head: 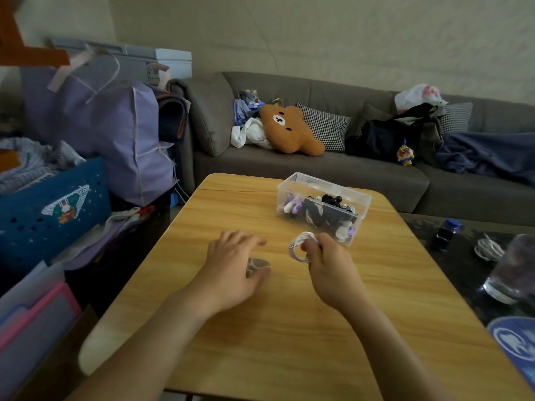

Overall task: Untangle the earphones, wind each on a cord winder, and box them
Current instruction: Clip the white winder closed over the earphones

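1. Head view, looking down and forward: two bare forearms reach from the bottom edge over a light wooden table [289, 328], with a cluttered room beyond.
2. The left hand [234, 264] lies palm down near the table's middle. Its fingers are spread and only loosely bent, tips pointing away from the person. It hovers over or rests on a small greyish winder [258, 265], which peeks out beside the thumb; whether the hand touches it cannot be told. The hand is relaxed and grasps nothing.
3. The right hand [330, 267] sits just right of the left, wrist raised a little. Its fingers and thumb are curled, pinching a coiled white earphone [299, 246]. The coil sticks out from the hand's left side, above the tabletop.
4. A clear plastic box [324, 206] stands open on the table, just beyond the right hand. Inside are wound earphones in black, white and purple; single items are hard to tell apart.
5. Right of the table, on a dark surface, lie a white cable bundle [489, 250], a blue-capped bottle [447, 233] and a clear glass [512, 267].
6. Behind the table runs a grey sofa [318, 166] holding a brown bear cushion [289, 128], a checked pillow [325, 125] and a dark bag [385, 137].
7. At left stand a purple bag [110, 134] and a blue basket [55, 209].
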